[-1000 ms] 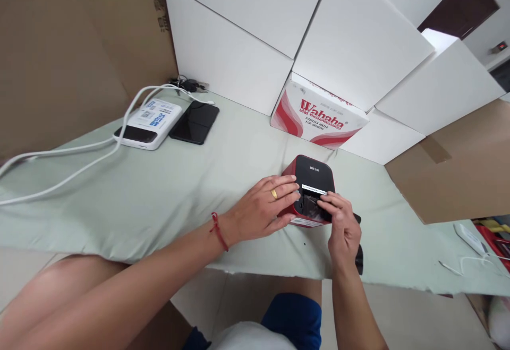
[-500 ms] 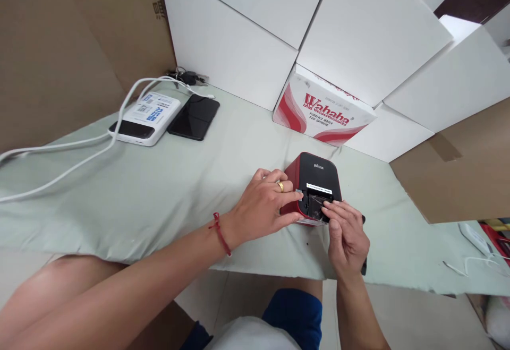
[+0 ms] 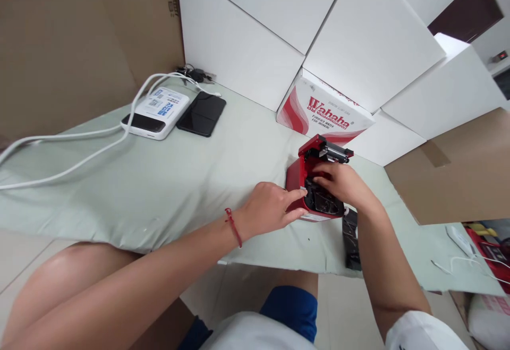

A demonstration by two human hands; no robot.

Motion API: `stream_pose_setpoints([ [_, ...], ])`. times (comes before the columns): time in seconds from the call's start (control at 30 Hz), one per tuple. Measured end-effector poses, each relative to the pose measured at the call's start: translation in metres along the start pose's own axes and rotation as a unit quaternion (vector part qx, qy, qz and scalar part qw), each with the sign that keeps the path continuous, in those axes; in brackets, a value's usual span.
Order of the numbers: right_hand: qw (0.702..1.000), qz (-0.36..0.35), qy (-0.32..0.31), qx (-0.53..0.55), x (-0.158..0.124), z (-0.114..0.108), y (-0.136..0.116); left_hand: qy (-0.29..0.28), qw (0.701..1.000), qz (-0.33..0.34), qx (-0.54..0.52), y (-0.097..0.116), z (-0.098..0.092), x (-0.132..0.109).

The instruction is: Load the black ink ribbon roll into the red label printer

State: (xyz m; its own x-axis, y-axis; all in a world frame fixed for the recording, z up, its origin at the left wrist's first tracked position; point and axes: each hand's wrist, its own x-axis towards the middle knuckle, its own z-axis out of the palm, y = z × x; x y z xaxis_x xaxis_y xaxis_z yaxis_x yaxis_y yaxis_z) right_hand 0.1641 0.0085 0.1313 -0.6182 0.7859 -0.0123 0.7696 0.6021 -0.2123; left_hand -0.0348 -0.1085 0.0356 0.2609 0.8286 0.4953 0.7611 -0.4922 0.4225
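Observation:
A small red and black label printer (image 3: 294, 177) stands on the cloth-covered table, its lid (image 3: 319, 145) raised at the back. My left hand (image 3: 271, 206) grips the printer's front left corner, index finger on the top edge by a grey tab and thumb against the front. The other fingers are mostly hidden. My right hand (image 3: 342, 180) reaches in from the right beneath the lid, with thumb and index finger stretched apart inside the red compartment. Nothing shows between them. Shiny clear film (image 3: 326, 201) covers the dark front part of the printer.
A black film-wrapped item (image 3: 351, 241) lies right of the printer near the table edge. Behind stands a white and red Wahaha box (image 3: 326, 113) against white boxes (image 3: 243, 36). At left are a power bank (image 3: 159, 113), a phone (image 3: 202, 113), white cables (image 3: 79, 133) and keys (image 3: 197, 74).
The printer lid has swung from closed to open. My right hand has moved from the front edge into the compartment. My left hand stays at the front left corner.

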Motion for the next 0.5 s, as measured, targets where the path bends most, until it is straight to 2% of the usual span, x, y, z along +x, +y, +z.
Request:
stream_pose_setpoints([
  [0.1,0.994,-0.035,-0.05,-0.093,0.022,0.011,0.006,-0.028,0.998,0.023,0.045,0.0,-0.004,-0.003],
  [0.27,0.99,-0.012,-0.094,-0.105,0.025,0.023,0.006,-0.054,0.995,0.048,0.067,0.0,-0.006,-0.007],
  [0.37,0.997,0.003,-0.046,-0.061,0.008,0.008,-0.002,-0.016,0.997,0.07,0.02,-0.002,-0.004,-0.008],
  [0.5,0.995,0.048,0.045,0.075,-0.043,-0.036,0.002,0.08,0.991,0.072,-0.082,-0.008,0.0,-0.008],
])
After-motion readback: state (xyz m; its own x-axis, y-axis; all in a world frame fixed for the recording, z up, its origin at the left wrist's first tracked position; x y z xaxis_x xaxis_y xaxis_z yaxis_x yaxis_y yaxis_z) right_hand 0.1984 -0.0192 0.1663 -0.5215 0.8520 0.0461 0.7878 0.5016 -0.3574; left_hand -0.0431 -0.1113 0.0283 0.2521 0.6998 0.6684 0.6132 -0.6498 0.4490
